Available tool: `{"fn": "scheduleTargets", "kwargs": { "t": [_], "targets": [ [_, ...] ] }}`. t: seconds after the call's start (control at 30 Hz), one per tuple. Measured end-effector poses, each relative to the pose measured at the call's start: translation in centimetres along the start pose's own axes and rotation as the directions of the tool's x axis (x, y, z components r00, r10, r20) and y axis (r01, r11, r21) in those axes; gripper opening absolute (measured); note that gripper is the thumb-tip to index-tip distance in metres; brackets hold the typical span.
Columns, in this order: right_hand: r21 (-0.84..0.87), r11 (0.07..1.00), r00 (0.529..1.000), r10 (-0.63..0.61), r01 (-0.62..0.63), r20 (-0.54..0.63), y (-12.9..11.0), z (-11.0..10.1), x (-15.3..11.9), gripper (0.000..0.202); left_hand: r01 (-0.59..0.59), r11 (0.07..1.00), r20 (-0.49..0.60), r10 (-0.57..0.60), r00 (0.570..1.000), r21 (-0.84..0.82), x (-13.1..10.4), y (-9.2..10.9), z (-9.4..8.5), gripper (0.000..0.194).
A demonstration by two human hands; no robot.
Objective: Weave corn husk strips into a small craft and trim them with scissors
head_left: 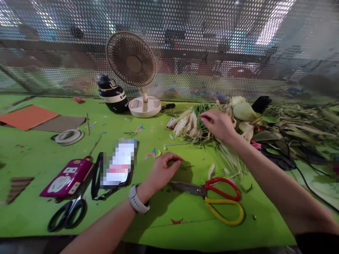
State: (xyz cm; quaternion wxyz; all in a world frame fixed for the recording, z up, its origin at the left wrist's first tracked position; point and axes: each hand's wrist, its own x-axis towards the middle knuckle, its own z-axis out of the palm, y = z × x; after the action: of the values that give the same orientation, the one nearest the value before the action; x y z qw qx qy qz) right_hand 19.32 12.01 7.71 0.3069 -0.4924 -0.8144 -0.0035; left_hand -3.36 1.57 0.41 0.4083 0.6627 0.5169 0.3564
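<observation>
My left hand (162,173), with a white watch band (137,200) on its wrist, hovers over the green table. Its thumb and forefinger are pinched together; whatever sits between them is too small to make out. My right hand (218,125) is at a bundle of pale dried husks (185,125) and thin green strands (203,109). Its fingers are drawn together against the strands, and what they grip is hidden. Between my forearms lies a pair of large scissors (192,188), one handle red, the other yellow, blades pointing left.
A fan (132,63) and a dark bottle (112,97) stand at the back. Leftward lie a phone (120,164), a purple pouch (69,178), black-handled scissors (67,213), tape rolls (69,137) and orange sheets (28,117). Dry leaves (302,123) and a cable (304,180) spread right.
</observation>
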Motion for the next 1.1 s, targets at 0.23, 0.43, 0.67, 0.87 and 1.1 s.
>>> {"fn": "scheduleTargets", "kwargs": {
  "t": [0.23, 0.43, 0.67, 0.87, 1.1],
  "targets": [
    [-0.42, 0.886, 0.882, 0.026, 0.198, 0.47, -1.4, 3.6, 7.1, 0.041, 0.012, 1.0, -0.001, -0.012, 1.0, -0.007, 0.2, -0.3, -0.3, 0.015],
    [-0.459, 0.871, 0.863, 0.36, -0.175, 0.355, 2.4, 3.0, 7.7, 0.067, 0.087, 0.991, -0.012, -0.089, 0.996, -0.097, -0.3, 0.9, -1.0, 0.018],
    [-0.376, 0.898, 0.901, 0.34, -0.227, 0.27, 7.1, 1.4, 6.5, 0.051, -0.124, 0.983, 0.114, 0.109, 0.987, 0.133, 2.8, 7.0, -2.0, 0.022],
    [-0.344, 0.886, 0.942, 0.335, -0.311, 0.013, 9.3, -2.9, 7.1, 0.05, -0.183, 0.796, -0.021, 0.238, 0.971, 0.576, 10.7, 6.4, 1.7, 0.04],
    [-0.465, 0.865, 0.923, 0.317, -0.187, 0.219, 10.5, -2.0, 5.5, 0.051, -0.183, 0.634, 0.068, 0.201, 0.977, 0.751, 12.0, 4.4, 4.6, 0.055]
  ]
}}
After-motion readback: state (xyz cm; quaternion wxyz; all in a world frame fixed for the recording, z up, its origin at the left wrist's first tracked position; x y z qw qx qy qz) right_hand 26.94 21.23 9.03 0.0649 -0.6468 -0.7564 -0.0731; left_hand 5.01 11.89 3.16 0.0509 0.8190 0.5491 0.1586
